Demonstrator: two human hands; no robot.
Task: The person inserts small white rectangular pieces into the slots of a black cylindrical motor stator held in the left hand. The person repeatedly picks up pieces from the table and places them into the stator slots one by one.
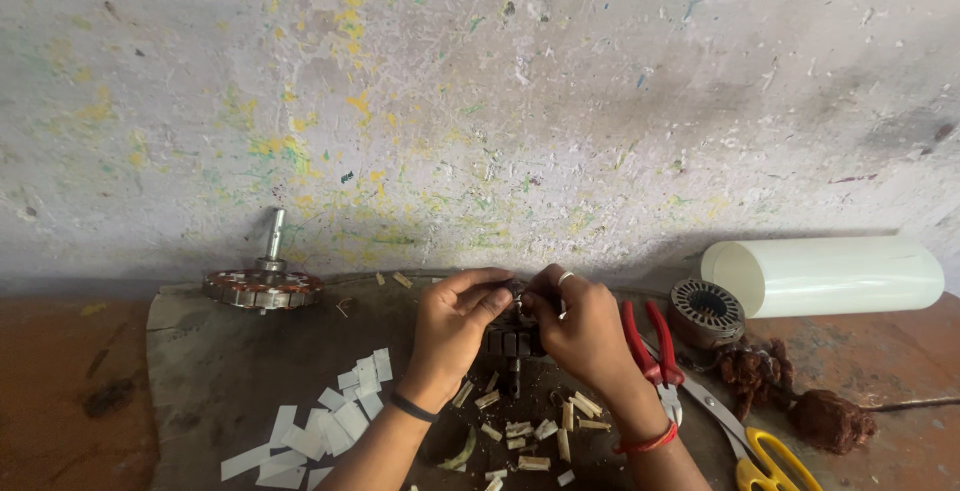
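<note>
**Mia:** What are the two hands doing?

**Sam:** The left hand point(455, 326) and the right hand point(580, 329) are close together near the middle of the surface point(200, 371). Both hold a small dark motor part point(515, 336) between them. The fingers are curled and pinch it at the top.

**Mia:** Is the part lying down?

**Sam:** It looks lifted a little, with its thin shaft pointing down at the surface. I cannot tell if the shaft touches.

**Mia:** What is under the hands?

**Sam:** Little pale sticks point(530, 436) lie all over, toward the near edge. White paper slips point(320, 426) lie in a heap by the left arm.

**Mia:** And on the right?

**Sam:** Red-handled pliers point(650, 341) lie just beside the right wrist. Scissors with yellow handles point(770, 456) are at the near right corner. A round metal ring with slots point(705, 313) sits farther back, with a big pale tube point(830, 276) lying behind it by the wall. Brown wire clumps point(790, 391) lie near the ring.

**Mia:** And the left?

**Sam:** A flat round motor piece with a shaft sticking up point(265, 276) stands at the far left corner.
</note>
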